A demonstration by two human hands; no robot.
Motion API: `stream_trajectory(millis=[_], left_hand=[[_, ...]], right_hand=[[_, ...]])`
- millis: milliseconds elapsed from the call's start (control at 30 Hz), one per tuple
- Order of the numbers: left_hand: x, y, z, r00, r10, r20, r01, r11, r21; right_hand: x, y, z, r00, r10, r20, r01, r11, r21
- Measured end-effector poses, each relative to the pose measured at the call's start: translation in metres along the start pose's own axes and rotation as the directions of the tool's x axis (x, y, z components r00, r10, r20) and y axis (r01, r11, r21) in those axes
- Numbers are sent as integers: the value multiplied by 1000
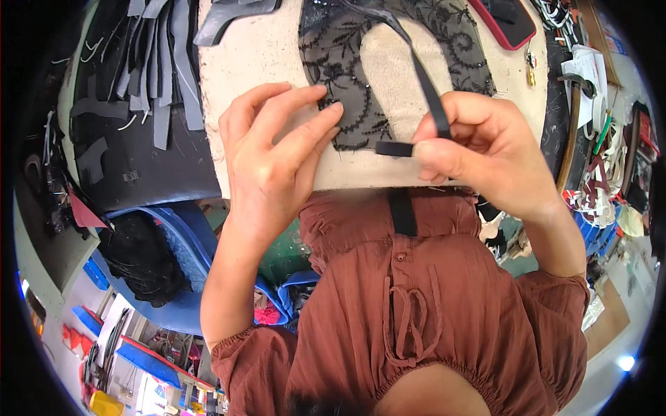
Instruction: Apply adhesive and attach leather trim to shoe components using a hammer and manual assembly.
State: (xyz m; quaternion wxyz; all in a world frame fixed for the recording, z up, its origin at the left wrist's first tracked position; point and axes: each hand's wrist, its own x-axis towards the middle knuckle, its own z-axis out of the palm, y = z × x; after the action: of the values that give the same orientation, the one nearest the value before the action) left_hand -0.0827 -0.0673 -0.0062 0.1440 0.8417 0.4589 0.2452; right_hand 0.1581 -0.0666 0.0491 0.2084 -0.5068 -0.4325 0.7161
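Note:
My right hand [489,149] pinches a narrow black strap [427,87] between thumb and fingers. One length of the strap runs up from the grip to the top of the view, and a short end sticks out to the left. My left hand [267,156] is open, fingers spread, its fingertips at the left edge of a sheer black lace piece [340,76] with dark embroidery. The lace lies on a cream work board [253,62]. Within it shows a pale rounded shape [388,66]; I cannot tell whether that is a cut-out or a separate piece.
Grey strips [163,69] hang over a black surface at the left. A grey-black cut piece [232,15] and a red-cased phone [510,24] lie on the board's far part. A wooden-handled hammer [573,132] is at the right. Below left stands a blue bin [198,236] holding black material.

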Motion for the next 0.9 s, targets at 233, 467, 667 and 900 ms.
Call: stream_trajectory(millis=[233, 467, 667, 900], left_hand=[[0, -7, 1, 1000, -20, 4, 21, 997, -80], [-2, -8, 3, 1000, -21, -14, 20, 995, -96], [-8, -8, 5, 989, -122, -79, 100, 965, -241], [-43, 17, 7, 991, 87, -106, -82, 995, 53]], right_hand=[[19, 12, 28, 996, 69, -50, -72, 996, -57], [27, 19, 33, 992, -43, -116, 2, 945, -328], [32, 17, 32, 988, 78, -133, -128, 899, -420], [33, 18, 34, 988, 17, -151, -89, 869, -487]])
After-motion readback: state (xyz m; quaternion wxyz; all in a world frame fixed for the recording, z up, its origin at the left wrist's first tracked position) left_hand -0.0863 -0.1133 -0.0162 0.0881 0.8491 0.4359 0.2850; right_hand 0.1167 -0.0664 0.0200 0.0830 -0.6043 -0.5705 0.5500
